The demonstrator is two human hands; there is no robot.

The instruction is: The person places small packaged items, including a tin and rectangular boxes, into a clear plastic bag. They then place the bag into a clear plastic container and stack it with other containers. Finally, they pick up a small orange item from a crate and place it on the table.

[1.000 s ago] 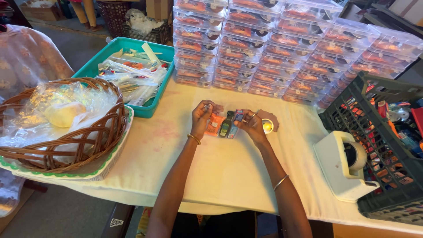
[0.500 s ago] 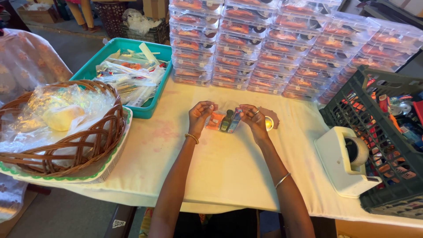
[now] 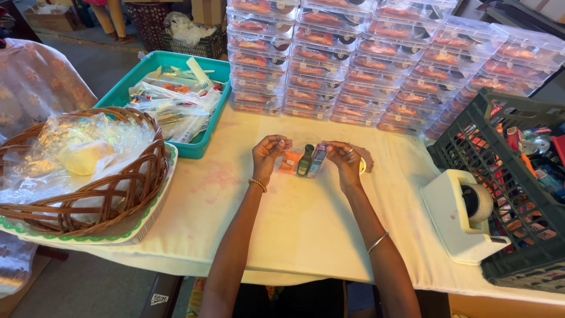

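Both hands are up over the white table (image 3: 306,224), close together. The left hand (image 3: 268,154) has its fingers curled in, tips pinched near the top of a clear bag; what they grip is too small to make out for sure. The right hand (image 3: 344,159) mirrors it, fingers bent and pinched at the bag's other top corner, a ring showing on one finger.

Between the two hands sits the little bundle: an orange packet (image 3: 289,161) just beside the left hand, then a small dark green bottle (image 3: 305,160) upright in the middle, then a slim blue and pink box (image 3: 318,160) touching the right hand's fingertips. Just past the right hand, a small round tin (image 3: 362,166) peeks out on the table.

Beyond the hands rise stacks of clear plastic boxes (image 3: 376,53). Off to the left hand's side, a teal tray (image 3: 126,88) full of wrapped items, and nearer, a wicker basket (image 3: 88,171) with crinkled plastic. Out past the right hand, a white tape dispenser (image 3: 465,215) sits against a dark crate (image 3: 518,176).
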